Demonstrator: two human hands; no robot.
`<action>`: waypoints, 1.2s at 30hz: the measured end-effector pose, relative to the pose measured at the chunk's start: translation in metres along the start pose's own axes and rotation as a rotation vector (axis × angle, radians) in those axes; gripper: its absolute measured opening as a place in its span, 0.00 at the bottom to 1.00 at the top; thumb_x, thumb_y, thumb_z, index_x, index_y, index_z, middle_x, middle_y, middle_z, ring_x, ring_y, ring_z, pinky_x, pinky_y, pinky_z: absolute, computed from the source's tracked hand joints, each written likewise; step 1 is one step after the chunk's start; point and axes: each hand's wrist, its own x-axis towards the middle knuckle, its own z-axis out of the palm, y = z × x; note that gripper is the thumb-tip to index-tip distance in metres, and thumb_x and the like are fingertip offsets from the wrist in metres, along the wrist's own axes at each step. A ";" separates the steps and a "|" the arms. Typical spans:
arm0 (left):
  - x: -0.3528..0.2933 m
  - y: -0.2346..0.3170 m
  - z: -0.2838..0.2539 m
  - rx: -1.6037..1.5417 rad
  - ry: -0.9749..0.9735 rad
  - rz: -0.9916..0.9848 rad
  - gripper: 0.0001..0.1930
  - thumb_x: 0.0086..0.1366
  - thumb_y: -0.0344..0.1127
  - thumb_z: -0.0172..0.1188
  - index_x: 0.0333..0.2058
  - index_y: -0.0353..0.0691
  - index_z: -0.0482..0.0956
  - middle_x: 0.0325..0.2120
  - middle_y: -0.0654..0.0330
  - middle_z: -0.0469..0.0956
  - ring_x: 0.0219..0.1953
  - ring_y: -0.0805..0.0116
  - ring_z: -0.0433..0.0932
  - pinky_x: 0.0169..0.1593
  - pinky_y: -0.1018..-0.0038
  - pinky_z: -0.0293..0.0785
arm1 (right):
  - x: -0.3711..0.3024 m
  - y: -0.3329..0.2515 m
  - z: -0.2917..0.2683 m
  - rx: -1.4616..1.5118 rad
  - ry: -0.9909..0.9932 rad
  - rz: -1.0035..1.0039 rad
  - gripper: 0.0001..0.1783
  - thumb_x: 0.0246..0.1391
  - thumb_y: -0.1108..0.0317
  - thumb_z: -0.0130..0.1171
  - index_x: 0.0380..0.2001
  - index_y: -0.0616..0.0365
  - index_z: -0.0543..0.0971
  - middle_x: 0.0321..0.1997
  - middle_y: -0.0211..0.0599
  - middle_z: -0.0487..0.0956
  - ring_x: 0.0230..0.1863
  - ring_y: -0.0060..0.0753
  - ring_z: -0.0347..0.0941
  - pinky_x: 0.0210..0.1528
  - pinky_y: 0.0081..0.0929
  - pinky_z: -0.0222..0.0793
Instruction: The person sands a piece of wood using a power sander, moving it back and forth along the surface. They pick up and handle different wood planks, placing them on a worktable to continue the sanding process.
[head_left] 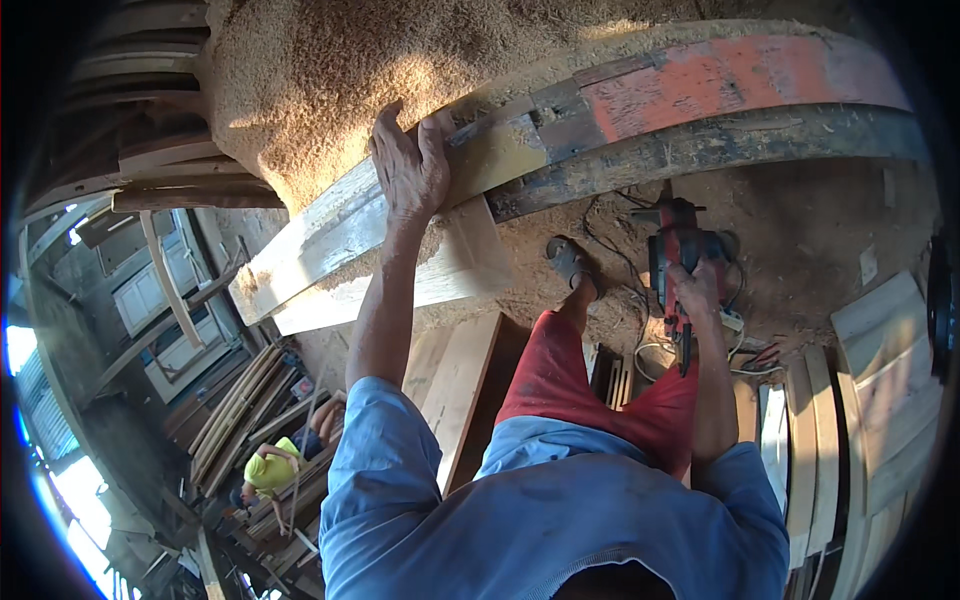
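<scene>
My left hand (pixel 412 172) rests on the long board (pixel 335 232) in front of me, its fingers apart and reaching over the far edge. My right hand (pixel 697 290) is wrapped round the handle of a red and black power tool (pixel 680 245), which looks like an electric planer. The tool hangs low at my right side, away from the board. A cord (pixel 632 262) trails on the ground beside it. Farther right, the work support carries a worn strip of orange-red paint (pixel 700 85).
A large heap of sawdust (pixel 320 75) lies beyond the board. Planks are stacked between my left arm and leg (pixel 455 385) and at the right (pixel 815 440). Stacked timber (pixel 170 150) stands at the far left. Another person in a yellow-green shirt (pixel 272 468) bends among lumber, lower left.
</scene>
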 end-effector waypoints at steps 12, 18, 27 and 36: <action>-0.255 0.015 -0.038 -0.191 -0.224 0.045 0.40 0.67 0.50 0.57 0.71 0.29 0.60 0.74 0.35 0.54 0.77 0.35 0.49 0.78 0.44 0.41 | -0.093 -0.100 0.059 -0.632 -0.165 -0.233 0.30 0.54 0.57 0.68 0.50 0.70 0.75 0.32 0.47 0.82 0.26 0.36 0.80 0.32 0.40 0.76; -0.283 -0.117 -0.087 0.064 -0.140 -0.049 0.40 0.67 0.43 0.58 0.74 0.36 0.57 0.76 0.44 0.53 0.77 0.41 0.50 0.78 0.44 0.42 | -0.126 -0.144 0.112 -0.876 -0.309 -0.246 0.42 0.52 0.58 0.67 0.66 0.68 0.67 0.59 0.63 0.78 0.63 0.61 0.75 0.64 0.45 0.70; -0.345 -0.186 -0.109 0.028 0.248 -0.962 0.32 0.73 0.46 0.55 0.71 0.39 0.63 0.74 0.37 0.55 0.75 0.32 0.52 0.76 0.42 0.45 | -0.164 -0.185 0.198 -0.994 -0.749 -0.313 0.59 0.50 0.61 0.66 0.81 0.53 0.47 0.67 0.65 0.73 0.68 0.61 0.72 0.70 0.44 0.66; -0.444 0.002 -0.045 -0.438 0.533 -1.525 0.28 0.76 0.51 0.55 0.61 0.30 0.74 0.54 0.41 0.77 0.58 0.46 0.75 0.63 0.54 0.68 | -0.210 -0.231 0.230 -0.980 -1.180 -0.354 0.41 0.49 0.60 0.66 0.65 0.68 0.70 0.53 0.59 0.82 0.55 0.52 0.81 0.59 0.43 0.75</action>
